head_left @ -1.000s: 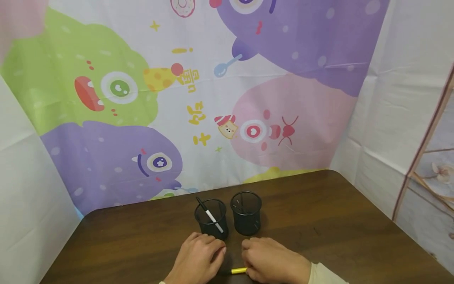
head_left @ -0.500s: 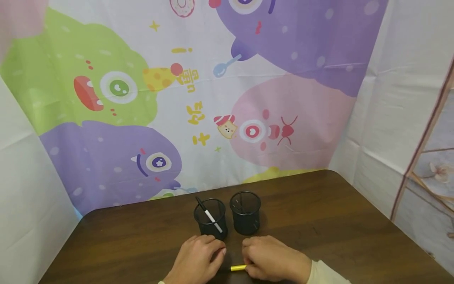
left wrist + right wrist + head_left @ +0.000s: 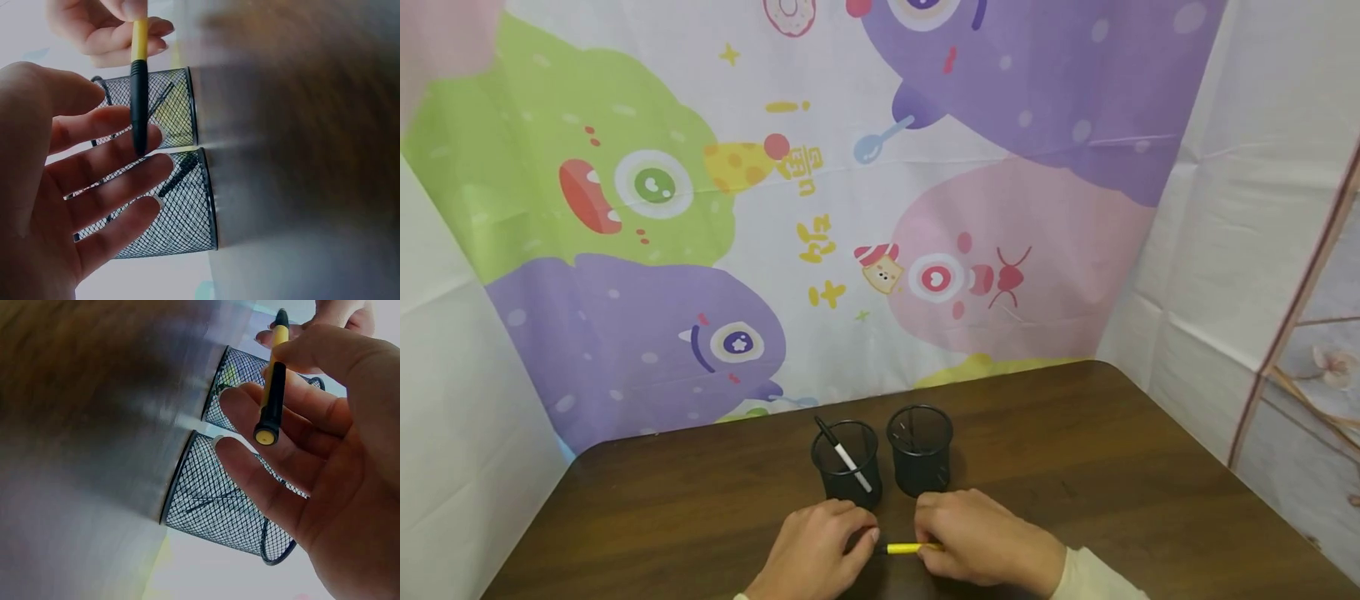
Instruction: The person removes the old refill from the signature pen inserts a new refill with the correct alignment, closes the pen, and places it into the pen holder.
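A slim yellow-and-black pen (image 3: 904,548) lies crosswise between the two hands. My right hand (image 3: 981,537) pinches it between thumb and index finger, the other fingers loosely bent, as the right wrist view shows. Its ribbed black front end (image 3: 139,106) points at my left hand (image 3: 820,546). That hand has relaxed, spread fingers; the black tip overlaps them in the left wrist view, while the thumb stays apart from the pen. Just beyond the hands stand two black mesh pen cups: the left cup (image 3: 853,490) with a white, black-capped marker (image 3: 852,465), and the right cup (image 3: 921,475).
The cups stand side by side on a dark brown wooden table (image 3: 1097,467). Thin dark sticks (image 3: 209,501) show through the mesh of the right cup. A cartoon-printed cloth (image 3: 850,350) hangs behind the table, with pale cloth along both sides.
My right hand has lifted slightly toward the cups, carrying the pen with it. The left hand has stayed nearly still.
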### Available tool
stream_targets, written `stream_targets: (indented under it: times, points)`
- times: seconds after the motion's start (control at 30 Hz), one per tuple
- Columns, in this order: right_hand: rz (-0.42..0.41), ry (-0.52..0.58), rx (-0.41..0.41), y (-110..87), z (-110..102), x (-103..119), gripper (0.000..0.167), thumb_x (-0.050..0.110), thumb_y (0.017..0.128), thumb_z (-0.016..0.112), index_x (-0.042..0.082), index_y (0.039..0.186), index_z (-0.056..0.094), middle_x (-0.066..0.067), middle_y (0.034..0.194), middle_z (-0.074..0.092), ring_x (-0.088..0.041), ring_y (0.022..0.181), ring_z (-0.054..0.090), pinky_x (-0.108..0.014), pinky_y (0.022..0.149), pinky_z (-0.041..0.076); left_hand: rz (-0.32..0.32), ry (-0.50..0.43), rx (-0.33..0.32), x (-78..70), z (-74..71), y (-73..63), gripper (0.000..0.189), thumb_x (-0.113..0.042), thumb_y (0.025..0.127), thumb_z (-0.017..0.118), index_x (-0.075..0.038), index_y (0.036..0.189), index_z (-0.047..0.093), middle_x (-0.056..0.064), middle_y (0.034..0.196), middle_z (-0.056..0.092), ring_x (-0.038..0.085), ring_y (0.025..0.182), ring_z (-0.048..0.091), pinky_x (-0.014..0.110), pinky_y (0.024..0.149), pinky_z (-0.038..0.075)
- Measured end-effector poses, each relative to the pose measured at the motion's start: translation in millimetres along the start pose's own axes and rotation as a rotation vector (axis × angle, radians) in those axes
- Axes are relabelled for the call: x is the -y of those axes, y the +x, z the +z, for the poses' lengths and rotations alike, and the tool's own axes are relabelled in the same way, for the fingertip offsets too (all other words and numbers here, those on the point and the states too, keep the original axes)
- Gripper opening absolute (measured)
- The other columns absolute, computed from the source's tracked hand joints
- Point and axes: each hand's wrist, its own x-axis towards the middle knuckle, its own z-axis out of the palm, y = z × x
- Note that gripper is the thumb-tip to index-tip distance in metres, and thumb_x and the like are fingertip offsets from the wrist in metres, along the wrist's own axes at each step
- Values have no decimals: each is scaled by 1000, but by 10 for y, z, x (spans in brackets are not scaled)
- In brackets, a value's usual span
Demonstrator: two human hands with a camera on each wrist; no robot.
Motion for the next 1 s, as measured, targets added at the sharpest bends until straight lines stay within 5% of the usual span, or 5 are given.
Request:
stream_targets:
  times: [0.4,1.0]
  points:
    - [-7,-17,-60,-4,0,-30,10,24,87,73,22,81,65,17,78,47,4,59,41,-13,51,38,-95,-69,160,6,-28,12,12,-31,96,66,-25,92,76,-22,83,65,-6,66,52,20,51,43]
    - [0,22,-128,-18,-13,-85,12,25,91,71,23,87,61,20,76,48,4,59,42,-13,53,39,-47,-33,90,15,-48,-3,7,-29,93,72,-24,96,75,-19,86,67,-4,70,56,23,54,47]
